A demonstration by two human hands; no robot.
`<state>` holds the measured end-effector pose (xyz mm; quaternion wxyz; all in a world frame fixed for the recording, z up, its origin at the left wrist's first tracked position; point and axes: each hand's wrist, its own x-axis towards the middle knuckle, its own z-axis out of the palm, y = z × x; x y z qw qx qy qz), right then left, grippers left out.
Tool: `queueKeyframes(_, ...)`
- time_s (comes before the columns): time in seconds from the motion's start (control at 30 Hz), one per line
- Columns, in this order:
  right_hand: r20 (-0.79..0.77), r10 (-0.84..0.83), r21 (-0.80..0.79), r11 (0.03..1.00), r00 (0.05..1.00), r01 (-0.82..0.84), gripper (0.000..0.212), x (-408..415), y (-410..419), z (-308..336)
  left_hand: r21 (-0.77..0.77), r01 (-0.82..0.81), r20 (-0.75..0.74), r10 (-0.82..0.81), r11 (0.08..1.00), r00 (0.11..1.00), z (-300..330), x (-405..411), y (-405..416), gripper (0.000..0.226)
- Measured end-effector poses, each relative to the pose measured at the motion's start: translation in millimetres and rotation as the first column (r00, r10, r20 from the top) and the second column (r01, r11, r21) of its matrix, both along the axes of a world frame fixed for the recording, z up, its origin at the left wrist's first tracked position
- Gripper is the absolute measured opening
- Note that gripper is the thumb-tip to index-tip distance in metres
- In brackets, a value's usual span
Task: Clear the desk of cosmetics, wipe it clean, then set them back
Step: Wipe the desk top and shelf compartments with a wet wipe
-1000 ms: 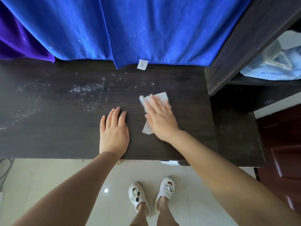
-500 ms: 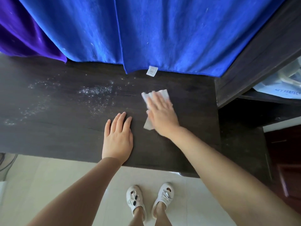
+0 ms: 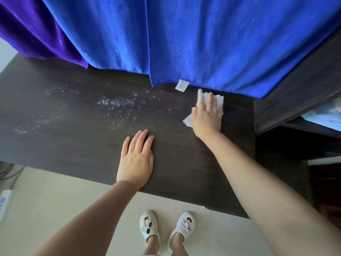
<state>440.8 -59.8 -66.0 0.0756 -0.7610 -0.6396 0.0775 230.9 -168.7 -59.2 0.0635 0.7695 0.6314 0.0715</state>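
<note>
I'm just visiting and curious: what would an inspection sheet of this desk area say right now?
Surface: dark wooden desk, white specks scattered over its left and middle.
Job's things: white wipe near the back edge; no cosmetics seen.
Clutter: nothing seen.
Hands: right hand presses flat on the wipe; left hand rests flat on the desk.
Cables: power strip and cords on the floor, left.
Surroundings: blue towel and purple towel hanging behind; dark shelf unit right.

Dark wood-grain desk (image 3: 77, 145) and white wipe (image 3: 219, 100), mid-clean.

Flat and bare of cosmetics, dusted with pale glittery specks across left and middle; crumpled, lying flat at far right near the back edge, largely covered, corners poking out.
</note>
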Motion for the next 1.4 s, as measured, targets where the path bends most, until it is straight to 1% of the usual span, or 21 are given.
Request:
queueKeyframes(0.03,-0.001,0.203,-0.004,0.979,0.979,-0.203,0.055,-24,-3,2,0.006,-0.001,0.0,0.001,1.0,1.0,0,0,0,0.045)
queueKeyframes(0.07,-0.003,0.416,-0.031,0.909,0.909,-0.416,0.055,-43,-9,6,0.011,-0.003,0.0,0.003,1.0,1.0,-1,0,0,0.045)
queueKeyframes(0.1,-0.008,0.589,-0.068,0.806,0.808,-0.588,0.053,-54,-12,7,0.015,-0.003,0.001,0.003,1.0,1.0,-1,0,0,0.045)
queueKeyframes(0.13,-0.01,0.688,-0.092,0.722,0.726,-0.686,0.052,-56,-11,9,0.018,-0.002,0.001,0.002,1.0,1.0,-1,0,0,0.045)
queueKeyframes(0.17,-0.007,0.723,-0.089,0.688,0.691,-0.721,0.051,-49,-7,11,0.021,-0.001,0.003,0.001,1.0,1.0,-1,0,0,0.045)
queueKeyframes(0.2,0.021,0.709,-0.057,0.704,0.704,-0.708,0.051,-34,-2,12,0.026,-0.001,0.005,0.0,1.0,1.0,0,1,0,0.045)
queueKeyframes(0.23,0.051,0.649,-0.017,0.761,0.76,-0.649,0.051,-13,2,11,0.028,-0.001,0.005,0.001,1.0,1.0,0,1,0,0.045)
queueKeyframes(0.27,0.069,0.539,0.013,0.841,0.84,-0.541,0.05,17,7,7,0.029,-0.001,0.004,0.0,1.0,1.0,0,1,-1,0.045)
queueKeyframes(0.33,0.093,0.21,0.032,0.976,0.973,-0.214,0.048,84,7,1,0.034,0.0,0.003,0.0,0.999,1.0,1,1,0,0.045)
queueKeyframes(0.37,0.094,0.084,0.017,0.996,0.992,-0.086,0.054,107,3,-1,0.036,0.0,0.002,0.0,0.999,1.0,1,1,0,0.045)
queueKeyframes(0.43,0.078,-0.024,-0.039,0.999,0.997,0.027,0.064,116,-12,-6,0.029,-0.001,0.001,0.0,1.0,1.0,1,2,0,0.046)
queueKeyframes(0.53,0.076,-0.069,-0.007,0.998,0.995,0.07,0.063,87,-60,-9,0.013,-0.007,-0.006,0.007,1.0,1.0,3,2,-1,0.047)
queueKeyframes(0.67,0.121,0.105,-0.044,0.994,0.987,-0.101,0.058,76,-156,0,0.013,-0.009,-0.004,0.009,1.0,1.0,4,3,-2,0.047)
queueKeyframes(0.73,0.126,0.178,-0.086,0.982,0.976,-0.168,0.059,78,-178,4,0.016,-0.01,0.005,0.009,1.0,1.0,5,3,-2,0.048)
queueKeyframes(0.83,0.089,0.227,-0.099,0.971,0.97,-0.218,0.062,90,-144,4,0.023,-0.012,0.015,0.012,1.0,1.0,4,4,-2,0.048)
queueKeyframes(0.97,0.074,0.209,-0.144,0.97,0.975,-0.197,0.067,104,-81,3,0.029,-0.012,0.023,0.011,1.0,1.0,1,3,-4,0.048)
queueKeyframes(1.03,0.081,0.216,-0.14,0.969,0.973,-0.204,0.065,105,-89,2,0.019,-0.011,0.027,0.011,1.0,1.0,0,2,-3,0.049)
queueKeyframes(1.1,0.085,0.222,-0.114,0.971,0.971,-0.212,0.066,103,-124,2,0.009,-0.009,0.031,0.009,1.0,0.999,0,1,-3,0.049)
queueKeyframes(1.2,0.053,0.186,-0.118,0.977,0.981,-0.179,0.059,94,-198,1,0.012,0.005,0.035,-0.005,1.0,0.999,1,1,-3,0.05)
queueKeyframes(1.27,0.025,0.111,-0.122,0.987,0.993,-0.107,0.059,83,-230,1,0.005,0.009,0.054,-0.01,1.0,0.998,1,0,-3,0.051)
queueKeyframes(1.4,0.107,-0.173,-0.105,0.977,0.979,0.184,0.061,47,-227,-4,-0.013,0.017,0.098,-0.016,1.0,0.995,2,-4,-1,0.046)
